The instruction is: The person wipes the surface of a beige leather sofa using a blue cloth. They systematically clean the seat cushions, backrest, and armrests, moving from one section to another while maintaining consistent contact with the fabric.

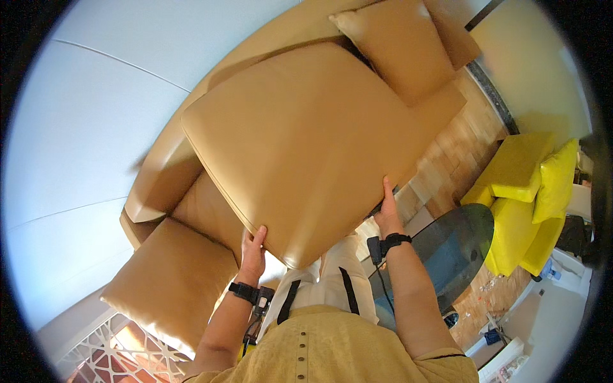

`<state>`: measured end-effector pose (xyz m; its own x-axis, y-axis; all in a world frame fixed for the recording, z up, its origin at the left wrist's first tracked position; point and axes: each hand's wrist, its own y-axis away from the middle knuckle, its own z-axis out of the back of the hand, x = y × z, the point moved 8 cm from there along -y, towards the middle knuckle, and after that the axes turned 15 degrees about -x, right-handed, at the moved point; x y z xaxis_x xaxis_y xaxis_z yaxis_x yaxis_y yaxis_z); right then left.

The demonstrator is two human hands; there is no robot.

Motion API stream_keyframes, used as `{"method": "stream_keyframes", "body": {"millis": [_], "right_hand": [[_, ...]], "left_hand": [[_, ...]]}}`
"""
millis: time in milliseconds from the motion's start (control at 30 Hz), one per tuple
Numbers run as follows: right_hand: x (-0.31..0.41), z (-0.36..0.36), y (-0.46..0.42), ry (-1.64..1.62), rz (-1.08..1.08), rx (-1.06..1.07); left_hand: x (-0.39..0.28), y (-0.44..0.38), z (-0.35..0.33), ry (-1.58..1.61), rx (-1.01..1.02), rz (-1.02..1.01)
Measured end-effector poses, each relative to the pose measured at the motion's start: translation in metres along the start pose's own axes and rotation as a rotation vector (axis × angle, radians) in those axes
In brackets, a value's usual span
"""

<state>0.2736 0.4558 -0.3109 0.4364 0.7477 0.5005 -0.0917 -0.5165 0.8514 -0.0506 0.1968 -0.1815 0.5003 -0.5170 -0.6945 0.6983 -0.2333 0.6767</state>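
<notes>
A large tan seat cushion (pixel 297 139), leather-like, is held tilted over a tan sofa (pixel 210 206). My left hand (pixel 254 249) grips the cushion's edge near its lower left corner, thumb on top and fingers hidden beneath. My right hand (pixel 389 210) grips the edge on the right, its thumb lying on the upper face. One tan throw pillow (pixel 177 282) rests at the sofa's lower left end; another tan throw pillow (pixel 397 48) lies at the far end, beyond the cushion. Both wrists wear black straps with small cabled devices.
Close on my right is an oval dark glass table (pixel 445 249). Beyond it stands a yellow armchair (pixel 517 210) with a yellow pillow. A pale panelled wall (pixel 96 119) runs behind the sofa. Wooden flooring (pixel 445 167) shows at right, and a white lattice screen (pixel 124 349) stands at lower left.
</notes>
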Motion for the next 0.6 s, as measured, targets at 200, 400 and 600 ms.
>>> {"method": "stream_keyframes", "body": {"millis": [200,400,600], "right_hand": [[-0.003,-0.032,0.057,-0.131,-0.037,0.082],[-0.092,-0.048,0.183,-0.201,-0.433,0.311],[-0.129,-0.016,0.228,0.258,-0.281,0.269]], "left_hand": [[-0.134,0.032,-0.002,0.196,-0.012,-0.187],[-0.266,0.151,0.068,-0.105,-0.089,-0.624],[-0.3,0.185,0.095,-0.624,-0.438,-1.153]]}}
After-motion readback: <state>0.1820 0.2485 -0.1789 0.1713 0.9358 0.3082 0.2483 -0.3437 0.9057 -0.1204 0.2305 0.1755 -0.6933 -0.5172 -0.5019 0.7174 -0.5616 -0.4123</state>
